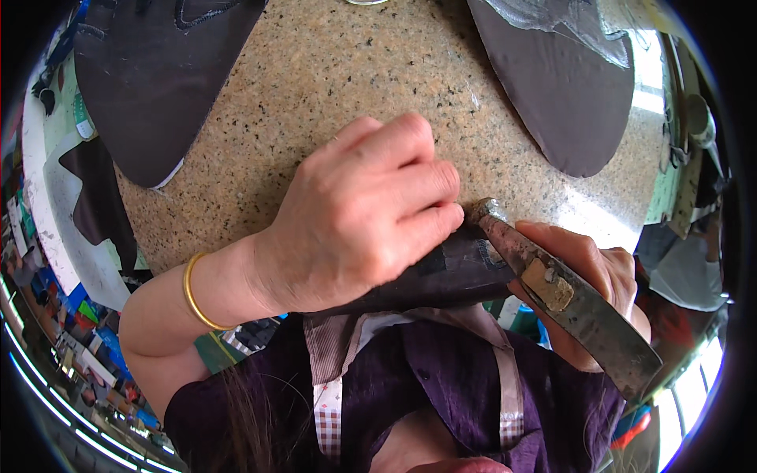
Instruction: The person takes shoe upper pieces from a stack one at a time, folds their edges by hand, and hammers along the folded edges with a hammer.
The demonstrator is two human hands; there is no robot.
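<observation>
My left hand (371, 197) is closed, fingers curled and pressed together at the edge of a dark leather-like piece (445, 280) along the slab's near side. Much of that piece is hidden beneath the hand and wrist. In my right hand (583, 268) is a hammer (576, 315) with a long, worn metal head; the end of its wooden handle shows in the middle. The narrow face of the head is close beside my left fingertips, over the dark piece. My right fingers are partly hidden behind the head.
A speckled stone slab (315, 87) forms the work surface. One dark brown panel (158, 87) lies at far left. Another dark panel (560, 102) lies at far right, with crumpled clear plastic (572, 27) on it. Dark scraps (102, 197) lie beside the slab's left edge.
</observation>
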